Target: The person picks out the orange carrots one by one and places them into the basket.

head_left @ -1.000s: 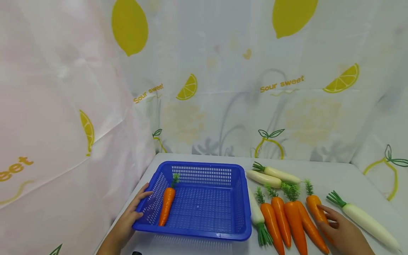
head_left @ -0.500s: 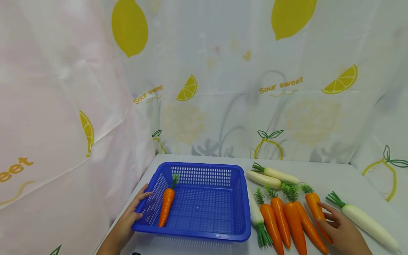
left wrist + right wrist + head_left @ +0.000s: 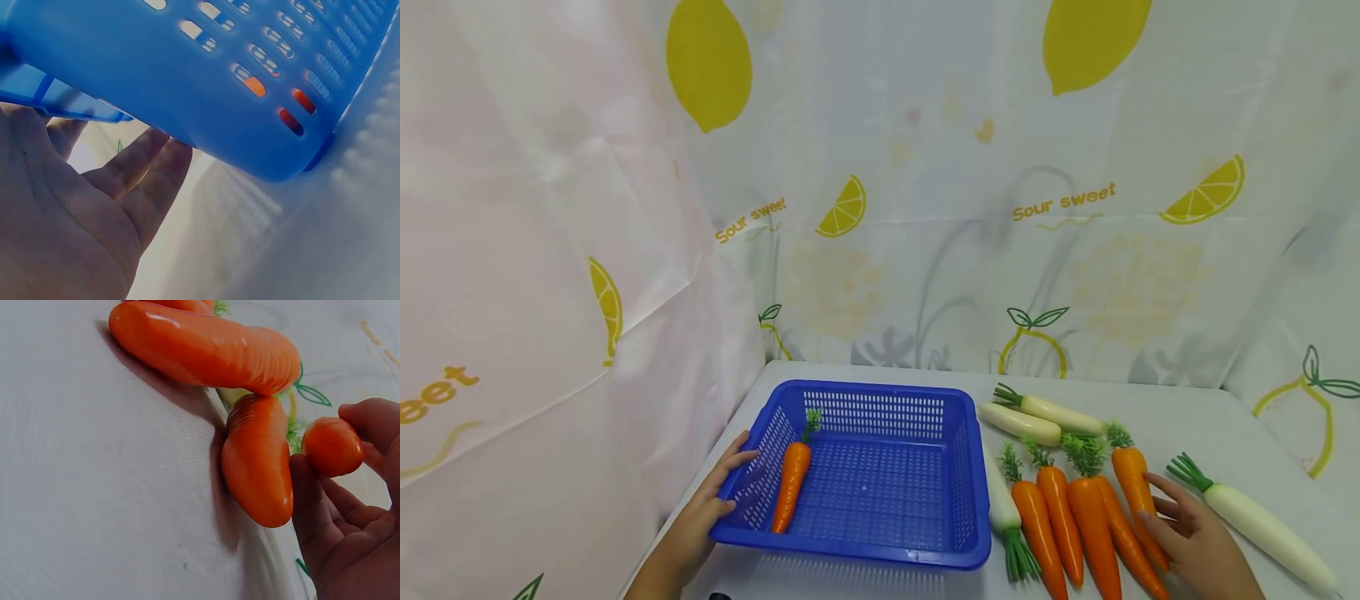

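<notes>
In the head view my left hand (image 3: 695,518) holds the left side of a blue perforated plastic basket (image 3: 850,553), fingers at its rim. The left wrist view shows fingers against the basket wall (image 3: 156,69), their tips partly hidden. One orange carrot (image 3: 791,488) with a green top lies inside, along the left. My right hand (image 3: 1206,537) pinches another carrot (image 3: 1129,468) between thumb and fingers, its top pointing away from me. In the right wrist view this carrot (image 3: 333,447) appears end-on, beside another carrot (image 3: 257,464).
Several carrots (image 3: 1092,529) lie side by side right of the basket. Two white radishes (image 3: 1060,413) lie behind them, one (image 3: 1000,500) beside the basket, another (image 3: 1262,521) at far right. Lemon-printed curtains (image 3: 887,283) enclose the white table (image 3: 1195,425).
My right hand has shifted slightly left with its carrot, whose top now sits closer to the other carrots. The left hand and basket stay put.
</notes>
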Tool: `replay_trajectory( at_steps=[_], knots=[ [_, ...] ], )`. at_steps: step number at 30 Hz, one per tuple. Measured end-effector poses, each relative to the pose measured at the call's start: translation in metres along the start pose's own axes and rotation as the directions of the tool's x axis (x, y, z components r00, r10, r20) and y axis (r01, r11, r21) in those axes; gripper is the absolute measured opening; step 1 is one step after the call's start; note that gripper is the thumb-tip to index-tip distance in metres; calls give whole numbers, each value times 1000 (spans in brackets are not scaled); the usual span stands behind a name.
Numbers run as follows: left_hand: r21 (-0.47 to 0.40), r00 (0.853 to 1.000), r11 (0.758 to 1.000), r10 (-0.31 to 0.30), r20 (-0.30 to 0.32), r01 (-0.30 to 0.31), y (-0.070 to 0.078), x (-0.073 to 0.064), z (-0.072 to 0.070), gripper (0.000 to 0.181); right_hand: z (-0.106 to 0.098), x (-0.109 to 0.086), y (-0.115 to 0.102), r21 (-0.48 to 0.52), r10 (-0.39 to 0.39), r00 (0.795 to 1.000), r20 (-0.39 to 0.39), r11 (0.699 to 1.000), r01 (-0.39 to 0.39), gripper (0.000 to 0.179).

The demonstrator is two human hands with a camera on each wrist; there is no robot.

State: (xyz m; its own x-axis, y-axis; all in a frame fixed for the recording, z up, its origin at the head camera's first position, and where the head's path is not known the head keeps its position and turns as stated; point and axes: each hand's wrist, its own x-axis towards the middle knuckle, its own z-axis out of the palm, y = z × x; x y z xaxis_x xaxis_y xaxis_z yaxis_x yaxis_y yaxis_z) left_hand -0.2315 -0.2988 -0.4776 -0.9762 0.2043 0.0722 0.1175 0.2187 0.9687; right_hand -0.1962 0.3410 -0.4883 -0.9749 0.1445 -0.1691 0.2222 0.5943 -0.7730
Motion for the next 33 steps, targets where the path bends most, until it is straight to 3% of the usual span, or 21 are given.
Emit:
replay_trajectory(
  at_steps=[7,13,22,25,30,33],
  knots=[
    [12,1000,1000,-10,-11,10,-1,1,-1,76,4,-3,-4,107,25,999,20,994,-27,78],
    [12,1000,1000,-13,-15,13,-1,1,0,75,8,-4,-9,244,49,996,68,968,-65,84],
    [10,1000,1000,-3,-8,3,0,-1,-1,75,16,-5,-23,340,54,991,119,936,-92,89],
    [6,1000,1000,0,-11,0,0,-2,-1,74,19,-7,-29,307,21,994,108,950,-53,92],
    [-19,1000,1000,0,7,0,0,-2,0,74,21,-12,-39,167,-25,996,80,986,11,93],
    [-11,1000,1000,15,8,-14,1,-1,0,73,24,-17,-45,157,-56,995,80,987,43,89]
  ],
)
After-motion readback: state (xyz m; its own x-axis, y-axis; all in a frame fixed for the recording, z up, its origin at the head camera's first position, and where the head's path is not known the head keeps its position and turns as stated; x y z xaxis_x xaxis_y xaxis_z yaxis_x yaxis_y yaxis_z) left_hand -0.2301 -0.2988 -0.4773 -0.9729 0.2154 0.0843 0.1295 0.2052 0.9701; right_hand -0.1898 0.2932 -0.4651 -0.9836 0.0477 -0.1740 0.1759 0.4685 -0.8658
